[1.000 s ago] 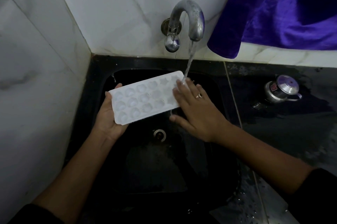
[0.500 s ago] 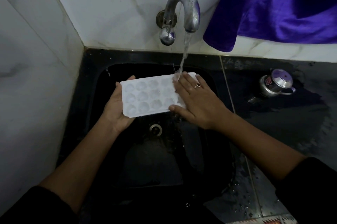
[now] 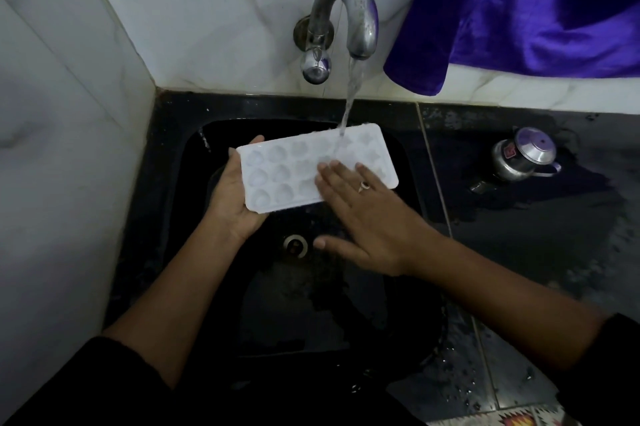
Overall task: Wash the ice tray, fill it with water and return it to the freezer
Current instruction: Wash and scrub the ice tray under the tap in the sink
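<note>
A white ice tray [image 3: 287, 171] with several round cells is held over the black sink [image 3: 173, 183]. My left hand [image 3: 232, 200] grips the tray's left end, thumb at its far edge. My right hand [image 3: 367, 214] lies flat with straight fingers on the tray's middle and right part, a ring on one finger. Water from the metal tap [image 3: 349, 16] falls onto the tray's far right part, just beyond my fingertips.
The sink's drain [image 3: 295, 245] lies below the tray. A small steel pot with a lid [image 3: 523, 158] stands on the wet black counter at the right. A purple cloth [image 3: 519, 9] hangs at the upper right. White tiled walls close in the left and back.
My left hand has shifted the tray to the right, so the stream now lands farther in on it. My right hand has slid left over the cells.
</note>
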`<state>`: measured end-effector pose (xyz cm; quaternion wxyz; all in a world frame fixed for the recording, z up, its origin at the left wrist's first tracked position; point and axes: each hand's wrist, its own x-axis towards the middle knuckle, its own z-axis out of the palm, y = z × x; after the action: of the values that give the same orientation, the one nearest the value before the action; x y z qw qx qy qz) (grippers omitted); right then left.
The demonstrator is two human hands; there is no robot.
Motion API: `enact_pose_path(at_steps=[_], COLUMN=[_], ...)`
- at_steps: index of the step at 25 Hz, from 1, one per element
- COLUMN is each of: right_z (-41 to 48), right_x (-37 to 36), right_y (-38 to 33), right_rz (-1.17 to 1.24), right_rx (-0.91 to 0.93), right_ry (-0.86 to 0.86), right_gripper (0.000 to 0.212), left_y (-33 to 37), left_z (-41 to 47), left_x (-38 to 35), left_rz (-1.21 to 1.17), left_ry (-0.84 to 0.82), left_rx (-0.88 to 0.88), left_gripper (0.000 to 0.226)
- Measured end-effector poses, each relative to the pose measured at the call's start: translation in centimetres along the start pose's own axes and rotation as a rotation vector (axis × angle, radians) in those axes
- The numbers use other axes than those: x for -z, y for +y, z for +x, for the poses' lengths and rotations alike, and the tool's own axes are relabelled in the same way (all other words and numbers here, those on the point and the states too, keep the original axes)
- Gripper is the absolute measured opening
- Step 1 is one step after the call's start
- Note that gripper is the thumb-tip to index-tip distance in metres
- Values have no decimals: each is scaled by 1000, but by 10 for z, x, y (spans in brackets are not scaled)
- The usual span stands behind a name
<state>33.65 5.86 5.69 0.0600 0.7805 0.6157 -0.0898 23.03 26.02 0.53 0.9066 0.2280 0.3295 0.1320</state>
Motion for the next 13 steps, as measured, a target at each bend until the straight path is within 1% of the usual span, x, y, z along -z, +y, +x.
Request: enact_pose_path(at_steps=[2, 4, 5, 8, 9, 10, 12, 13], right_z=[0, 8, 9, -3, -5, -1, 9, 11], right_x=[-1, 6, 7, -3, -3, -2, 8, 10], right_y=[4, 13, 13, 0, 0, 6, 16, 15], right_rz=[-7, 31, 33, -3, -13, -5, 26, 27], right_rx=[11, -99, -122, 15, 32, 13, -109, -129], right_ry=[-14, 14, 21, -23, -38, -28, 6, 13], right_gripper=[94, 94, 95, 94, 93, 93, 94, 96], left_y=[-3, -13, -16, -12, -13, -15, -26, -28], left_z=[5, 13, 18, 26, 28, 30, 32, 31], left_x=[0, 2, 5, 5, 4, 2, -4, -8], left_rz=[21, 50, 52, -5, -15, -1, 8, 8], left_ry=[18, -9, -27, -31, -37, -39, -59, -71], left_rx=[2, 57, 69, 41, 43, 57, 110, 109], left_gripper=[59, 58, 59, 60, 60, 61, 62, 61])
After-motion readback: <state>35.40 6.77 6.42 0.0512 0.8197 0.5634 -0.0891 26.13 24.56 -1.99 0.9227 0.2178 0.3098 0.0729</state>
